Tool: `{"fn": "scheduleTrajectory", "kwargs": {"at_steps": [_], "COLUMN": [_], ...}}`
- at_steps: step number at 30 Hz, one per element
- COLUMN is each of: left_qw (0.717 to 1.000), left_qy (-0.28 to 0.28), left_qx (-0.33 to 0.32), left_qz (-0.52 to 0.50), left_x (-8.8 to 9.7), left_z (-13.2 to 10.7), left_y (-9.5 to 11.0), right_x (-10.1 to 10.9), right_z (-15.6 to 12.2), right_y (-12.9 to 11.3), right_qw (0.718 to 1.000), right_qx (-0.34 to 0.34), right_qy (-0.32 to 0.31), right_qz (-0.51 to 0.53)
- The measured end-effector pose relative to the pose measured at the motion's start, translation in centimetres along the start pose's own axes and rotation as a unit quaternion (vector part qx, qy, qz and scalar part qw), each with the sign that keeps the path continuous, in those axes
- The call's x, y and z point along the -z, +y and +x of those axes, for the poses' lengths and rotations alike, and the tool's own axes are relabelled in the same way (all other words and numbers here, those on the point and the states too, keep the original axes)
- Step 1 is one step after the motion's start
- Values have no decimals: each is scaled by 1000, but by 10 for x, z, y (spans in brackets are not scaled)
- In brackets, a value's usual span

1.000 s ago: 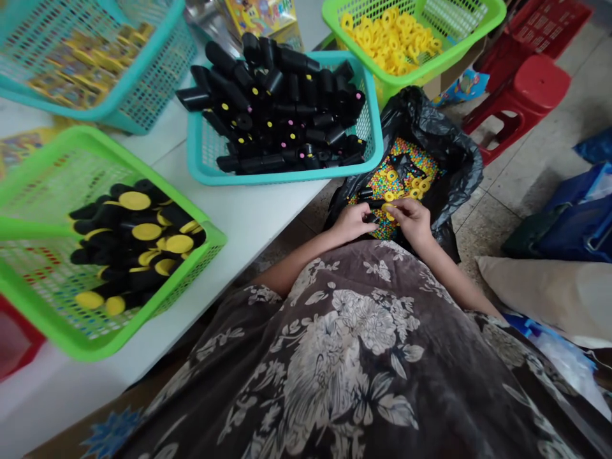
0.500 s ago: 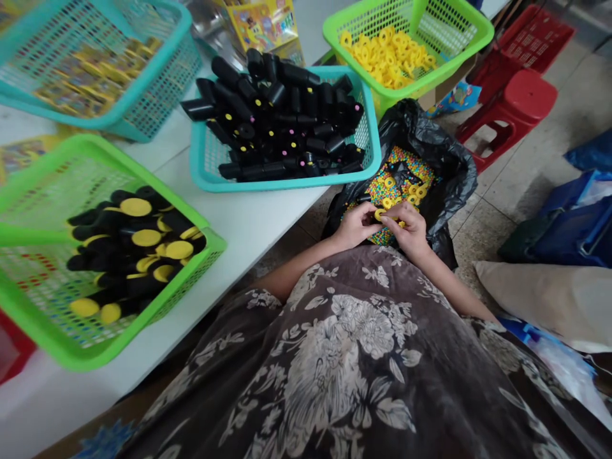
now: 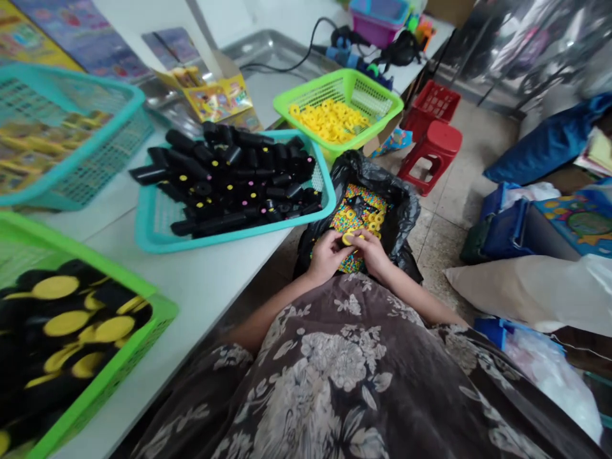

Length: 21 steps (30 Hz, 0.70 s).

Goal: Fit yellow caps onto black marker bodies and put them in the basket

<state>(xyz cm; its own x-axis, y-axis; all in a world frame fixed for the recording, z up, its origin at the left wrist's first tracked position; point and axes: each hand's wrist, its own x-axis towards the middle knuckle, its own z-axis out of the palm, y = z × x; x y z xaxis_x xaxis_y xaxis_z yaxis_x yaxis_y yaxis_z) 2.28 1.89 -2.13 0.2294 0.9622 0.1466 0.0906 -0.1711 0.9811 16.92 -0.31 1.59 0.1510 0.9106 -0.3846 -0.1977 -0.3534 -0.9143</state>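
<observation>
My left hand (image 3: 327, 256) and my right hand (image 3: 372, 252) meet over a container lined with a black plastic bag (image 3: 404, 197). Between their fingertips is a round yellow plastic piece (image 3: 347, 238), gripped from both sides; the fingers partly cover it. Below lie many small multicoloured beads (image 3: 354, 205), with several yellow ring pieces (image 3: 375, 221) on top. On the table, to the left of my hands, a turquoise basket (image 3: 234, 241) is heaped with black tubes (image 3: 229, 185), some showing pink or yellow dots.
A green basket (image 3: 393, 102) of yellow ring pieces (image 3: 329, 121) stands beyond the bag. At the left are a green basket (image 3: 160, 309) of black pieces with yellow discs and a turquoise basket (image 3: 90, 172) of yellow packets. A red stool (image 3: 444, 137) and blue bins (image 3: 497, 229) stand on the floor.
The view has tilted up and turned right, so the table's things sit lower and further left. Both hands remain together on the yellow piece, its flat round face now showing more.
</observation>
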Motion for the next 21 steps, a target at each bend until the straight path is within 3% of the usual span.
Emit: {"fn": "scheduleTrajectory", "kwargs": {"at_steps": [3,7,21], "left_qw": [996,962,968], "left_qy": [-52,-139,-51], "left_qx": [56,185,200], "left_qz": [-45,-145,-145], "left_x": [9,13,0], "left_z": [2,1,-10], "left_y": [2,4,11], "right_x": [-1,-3,-7], "right_z": [-1,-3,-2], "right_y": [-5,-10,9], "right_qw": [1000,1000,997], "right_qx": [0,11,59], "right_qy": [4,-19,-40], "right_qz": [13,16,13]}}
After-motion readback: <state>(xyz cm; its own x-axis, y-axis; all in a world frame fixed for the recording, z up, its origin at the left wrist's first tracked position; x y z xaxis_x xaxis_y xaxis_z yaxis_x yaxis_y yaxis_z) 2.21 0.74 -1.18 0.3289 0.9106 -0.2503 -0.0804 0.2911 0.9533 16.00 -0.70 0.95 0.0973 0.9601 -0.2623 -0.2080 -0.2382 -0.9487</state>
